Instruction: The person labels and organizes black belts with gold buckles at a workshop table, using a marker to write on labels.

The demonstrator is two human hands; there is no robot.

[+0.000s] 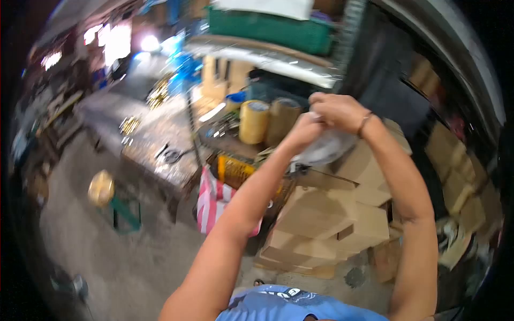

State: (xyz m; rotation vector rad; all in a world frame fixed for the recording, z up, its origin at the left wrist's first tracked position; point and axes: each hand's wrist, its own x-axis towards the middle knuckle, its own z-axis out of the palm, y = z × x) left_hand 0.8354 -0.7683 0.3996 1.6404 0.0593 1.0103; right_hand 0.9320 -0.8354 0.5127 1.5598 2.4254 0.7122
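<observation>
My left hand [305, 131] and my right hand [342, 111] meet in front of me at about shelf height, both with fingers closed. A clear plastic bag [326, 148] hangs below them, its upper part gathered at my fingers. Blur and the fingers themselves hide exactly how each hand grips it. Behind and beneath the bag are flattened or stacked cardboard boxes [318, 211]. Left of my hands stand rolls of tape, one yellow [254, 123] and one brown [282, 120].
A cluttered workbench [160, 144] extends to the left, with shiny gold-coloured pieces [129, 125] on it. A pink-and-white striped bag [211, 200] hangs at its edge. A green stool [126, 214] stands on the floor. Above is a shelf [267, 63] with a green crate [267, 30].
</observation>
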